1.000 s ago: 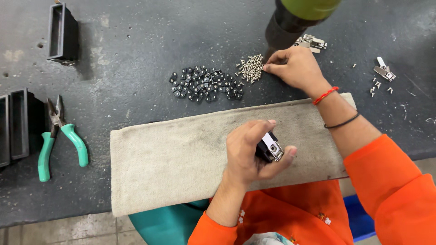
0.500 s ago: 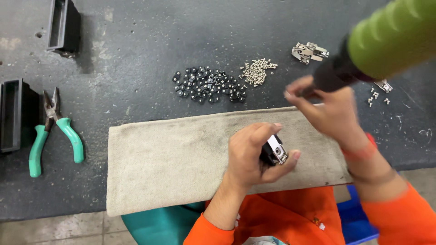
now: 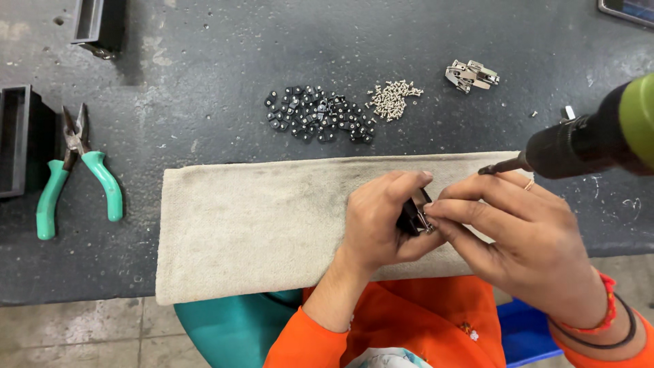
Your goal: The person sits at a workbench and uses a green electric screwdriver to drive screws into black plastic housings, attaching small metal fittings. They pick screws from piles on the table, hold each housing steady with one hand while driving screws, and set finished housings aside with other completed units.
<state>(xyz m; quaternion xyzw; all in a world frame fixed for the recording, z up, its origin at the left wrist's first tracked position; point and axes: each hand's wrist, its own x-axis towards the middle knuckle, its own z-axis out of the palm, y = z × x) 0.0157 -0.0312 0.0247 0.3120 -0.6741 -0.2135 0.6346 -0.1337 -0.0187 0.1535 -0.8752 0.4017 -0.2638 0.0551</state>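
Hardware first: the small black-and-metal part [image 3: 413, 217] sits pinched between both your hands, just above the beige cloth [image 3: 259, 225] at the bench's near edge. Your left hand [image 3: 381, 228] is clamped around it, thumb underneath and fingers curled over the top. Your right hand [image 3: 521, 235] presses fingertips against the part's right side, apparently seating something tiny there; what exactly is too small to tell. Above that hand a dark driver with a green body [image 3: 593, 140] points its bit toward the part from the right, its grip out of frame.

To do this well, I'd say keep the left-hand grip firm and the part low over the cloth, so anything dropped lands soft and stays put. Line the piece up square before easing off your fingertips, and keep them away from the bit.

Further out on the dark tabletop [image 3: 204, 109] lie a pile of small black pieces [image 3: 317, 112], a heap of silver screws [image 3: 393, 97] just beside it, a metal hinge [image 3: 471, 74], green-handled pliers [image 3: 75, 170] well to the left, and black trays [image 3: 20, 140].
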